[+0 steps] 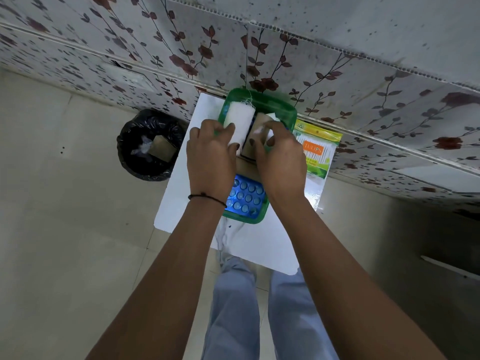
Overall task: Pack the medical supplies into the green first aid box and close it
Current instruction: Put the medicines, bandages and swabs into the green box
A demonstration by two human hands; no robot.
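The green first aid box (281,106) lies open on a small white table (262,245) against the wall. A white gauze roll (239,118) rests in its far part, with my left hand (210,154) gripping the roll's near end. My right hand (280,157) is closed on a brown cardboard packet with a white piece (259,123) beside the roll. A blue blister pack of pills (245,197) lies in the box's near green part (263,211). A green and orange cotton swab packet (318,149) lies on the table, right of the box.
A black-lined waste bin (149,144) with scraps in it stands on the floor left of the table. A floral-patterned wall (337,61) runs right behind the table. My legs in light blue trousers (259,307) stand at the table's near edge.
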